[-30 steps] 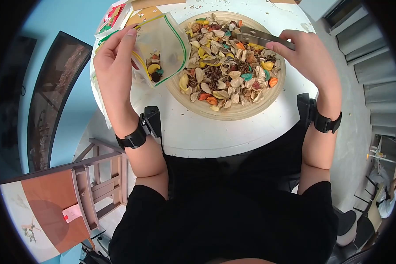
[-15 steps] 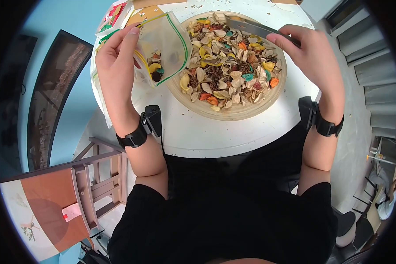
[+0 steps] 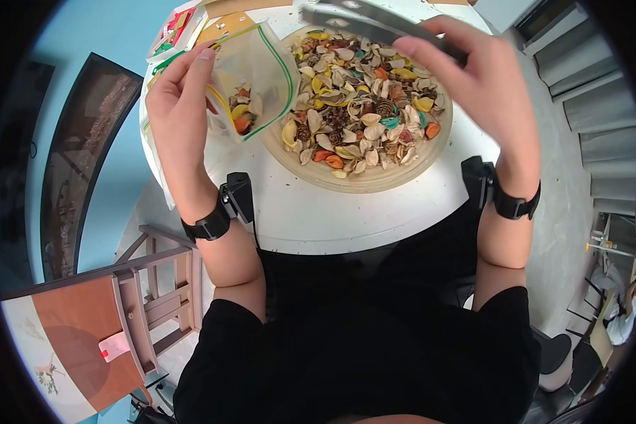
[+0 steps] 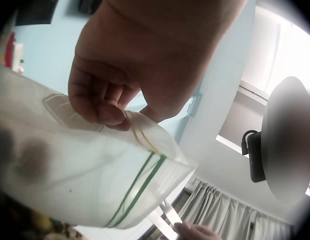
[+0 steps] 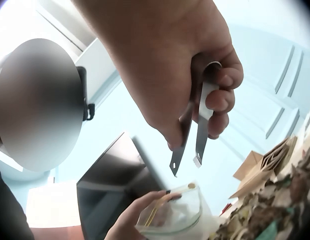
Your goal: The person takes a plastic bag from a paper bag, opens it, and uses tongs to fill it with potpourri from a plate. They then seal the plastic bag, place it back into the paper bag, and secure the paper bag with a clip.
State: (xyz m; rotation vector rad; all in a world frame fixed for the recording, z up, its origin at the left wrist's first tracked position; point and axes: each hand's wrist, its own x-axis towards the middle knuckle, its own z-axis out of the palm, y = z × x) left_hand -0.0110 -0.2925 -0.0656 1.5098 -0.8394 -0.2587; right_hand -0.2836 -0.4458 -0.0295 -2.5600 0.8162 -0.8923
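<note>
My left hand (image 3: pixel 178 106) pinches the rim of a clear zip bag (image 3: pixel 272 81) with a green and yellow seal, held mouth-up at the plate's left. A few dried pieces (image 3: pixel 242 116), yellow and orange among them, lie low in the bag. My right hand (image 3: pixel 482 88) grips metal tongs (image 3: pixel 364 27) above the far side of the plate, tips pointing left toward the bag. In the right wrist view the tong arms (image 5: pixel 202 120) stand apart, with nothing between the tips. Below spreads potpourri (image 3: pixel 364 106) of petals and small cones on a round wooden plate (image 3: pixel 279 155).
The plate stands on a white round table (image 3: pixel 346 226), with my lap at its near edge. A box with red contents (image 3: pixel 180 30) sits at the far left. A brown cardboard piece (image 5: pixel 260 170) shows behind the potpourri. A wooden chair (image 3: pixel 166 304) is at lower left.
My right hand has lifted the tongs from the potpourri and moved them left, and their arms have spread. The left hand and bag stay nearly in place; an orange piece now shows in the bag.
</note>
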